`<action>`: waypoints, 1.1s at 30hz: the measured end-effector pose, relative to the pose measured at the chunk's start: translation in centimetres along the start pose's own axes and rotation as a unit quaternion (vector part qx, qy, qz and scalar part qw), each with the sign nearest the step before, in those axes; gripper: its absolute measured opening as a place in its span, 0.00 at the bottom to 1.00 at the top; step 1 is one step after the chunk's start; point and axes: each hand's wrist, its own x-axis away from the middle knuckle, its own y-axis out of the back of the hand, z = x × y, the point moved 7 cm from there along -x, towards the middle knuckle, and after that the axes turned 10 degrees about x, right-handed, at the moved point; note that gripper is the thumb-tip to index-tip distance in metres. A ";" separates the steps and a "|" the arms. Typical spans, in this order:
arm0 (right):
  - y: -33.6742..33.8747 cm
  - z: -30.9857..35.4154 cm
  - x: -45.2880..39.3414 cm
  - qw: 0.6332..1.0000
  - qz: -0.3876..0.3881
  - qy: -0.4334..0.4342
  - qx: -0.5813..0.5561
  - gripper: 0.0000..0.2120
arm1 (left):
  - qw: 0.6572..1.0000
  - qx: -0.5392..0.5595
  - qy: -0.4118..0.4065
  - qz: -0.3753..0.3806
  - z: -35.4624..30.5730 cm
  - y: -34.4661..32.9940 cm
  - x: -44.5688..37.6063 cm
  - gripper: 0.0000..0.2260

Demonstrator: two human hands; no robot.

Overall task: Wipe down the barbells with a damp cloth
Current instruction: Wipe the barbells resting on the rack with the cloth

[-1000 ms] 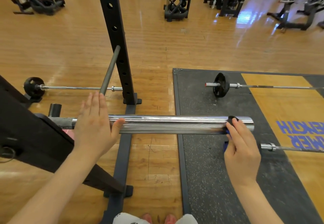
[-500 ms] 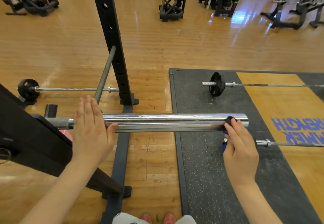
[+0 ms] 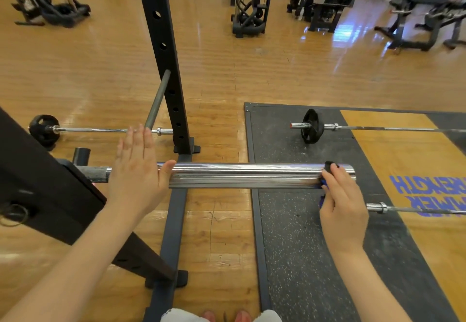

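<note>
Both hands meet the chrome barbell sleeve (image 3: 247,174): the left hand (image 3: 137,178) lies flat, fingers straight and together, palm over the sleeve's inner end with the thumb resting on the chrome; the right hand (image 3: 343,208) curls round the outer end, pinching a dark cloth (image 3: 329,166) with blue showing beneath. That sleeve runs level between them, above the rack's base. Since half a second ago, neither hand has shifted along it. Farther off, two barbells (image 3: 378,128) lie on the floor.

Left hand (image 3: 137,170) rests flat on the chrome barbell sleeve (image 3: 247,174); right hand (image 3: 343,205) pinches a cloth (image 3: 324,190) near its right end.
</note>
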 end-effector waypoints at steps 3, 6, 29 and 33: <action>0.9 -0.4 1.8 1.000 -0.007 0.001 -0.002 0.16 | 0.999 0.023 0.003 -0.036 -0.6 0.5 2.3 0.36; 1.3 -0.6 2.0 1.000 0.003 -0.019 -0.008 0.16 | 0.999 0.009 0.014 -0.041 -0.7 -0.2 4.7 0.36; -1.3 1.4 -3.5 0.999 0.044 -0.018 -0.004 0.13 | 1.000 -0.003 0.001 0.003 0.4 -0.1 2.1 0.38; -0.2 1.3 -0.5 1.000 0.008 0.000 -0.020 0.16 | 1.000 0.003 0.011 -0.022 0.6 -0.3 3.8 0.36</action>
